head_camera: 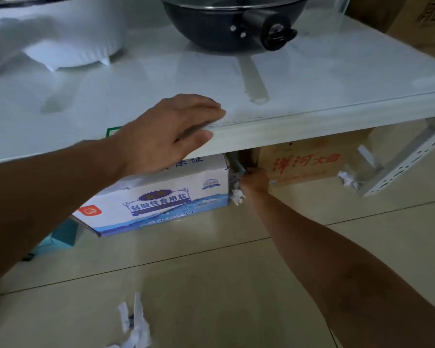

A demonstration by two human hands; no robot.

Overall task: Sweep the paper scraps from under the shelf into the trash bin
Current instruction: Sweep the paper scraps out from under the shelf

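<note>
Reaching under the white glass-topped shelf (286, 79), the right hand (255, 180) is clenched on a blue-handled tool (237, 167) in the gap between two boxes. Crumpled white paper scraps (236, 195) lie touching it at 7 o'clock; more lie by the perforated metal leg (348, 179) and on the tiled floor (135, 322). The left hand (171, 133) rests released on the shelf edge. Step in hand: dislodging scraps. The next move calls for drawing them outward. No bin is visible.
</note>
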